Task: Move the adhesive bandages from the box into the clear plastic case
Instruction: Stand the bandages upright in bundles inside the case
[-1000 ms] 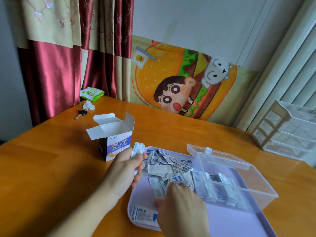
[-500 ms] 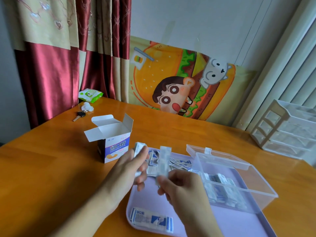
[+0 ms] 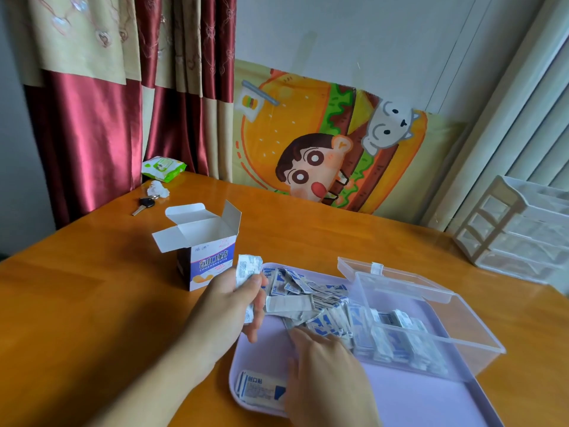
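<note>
Domestic room: red and cream curtain left, cartoon burger poster on the rear wall, orange wooden worktop (image 3: 92,303). Landmark: lilac tray (image 3: 431,405).

Left of the tray stands the box (image 3: 206,260), flaps open; inside not visible. Label reads "CHUANGKOUTIE" beneath large Chinese characters.

At the tray's left edge, the left hand (image 3: 228,306) is curled round a small bundle of bandages (image 3: 246,269). On the tray, a loose pile of bandages (image 3: 308,297) lies scattered. Near the tray's front edge, the right hand (image 3: 326,365) reaches into the pile, fingers extended; whether it holds a strip, cannot tell. A flat packet (image 3: 258,392) by that hand bears Chinese print.

On the tray's right half sits the clear plastic case (image 3: 462,331), lid open, rows of bandages already inside.

Judgement: strips are light, thin, floppy, with slick wrappers; likely to fan apart. Pinch a stack across its middle.
</note>
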Tool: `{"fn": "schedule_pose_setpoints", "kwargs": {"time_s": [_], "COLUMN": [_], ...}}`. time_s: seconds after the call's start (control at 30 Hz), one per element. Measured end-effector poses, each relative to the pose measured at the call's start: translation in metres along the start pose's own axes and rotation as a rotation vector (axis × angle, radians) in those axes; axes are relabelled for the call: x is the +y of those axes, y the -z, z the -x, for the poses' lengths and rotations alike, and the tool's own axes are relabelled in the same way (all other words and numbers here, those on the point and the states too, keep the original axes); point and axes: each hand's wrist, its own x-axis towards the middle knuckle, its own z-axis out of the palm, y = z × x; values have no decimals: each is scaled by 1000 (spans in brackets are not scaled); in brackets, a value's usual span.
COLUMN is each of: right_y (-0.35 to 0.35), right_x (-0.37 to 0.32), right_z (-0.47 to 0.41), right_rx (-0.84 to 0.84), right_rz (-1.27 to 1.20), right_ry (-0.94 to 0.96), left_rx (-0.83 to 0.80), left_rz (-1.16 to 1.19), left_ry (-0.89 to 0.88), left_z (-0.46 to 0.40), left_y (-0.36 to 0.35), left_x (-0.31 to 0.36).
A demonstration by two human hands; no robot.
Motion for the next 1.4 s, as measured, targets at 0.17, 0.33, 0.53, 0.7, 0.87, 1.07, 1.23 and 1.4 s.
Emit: {"fn": "schedule_pose_setpoints", "kwargs": {"time_s": [0.17, 0.33, 0.53, 0.7, 0.87, 1.07, 1.23, 1.4], "right_y": [3, 7, 1, -1, 2, 2, -11, -22], "right_x": [3, 8, 6, 11, 8, 2, -27, -22], "right_z": [3, 7, 0, 3, 8, -8, -17, -17], "right_rx": [-33, 104, 53, 150, 309, 698, 751, 701], "right_rz": [34, -71, 5, 29, -14, -374, -230, -414], "right_ry": [-10, -90, -148, -70, -99, 15, 134, 259], "left_rx": [4, -3, -11, -13, -16, -123, -192, -98], "left_rz": [25, 20, 59, 73, 100, 177, 301, 320], "left_ry": [10, 19, 36, 41, 46, 120, 173, 169], "left_z": [-1, 0, -1, -3, -3, 8, 16, 1], "left_y": [2, 2, 1, 2, 4, -5, -20, -12], "left_x": [1, 0, 0, -1, 1, 6, 7, -8]}}
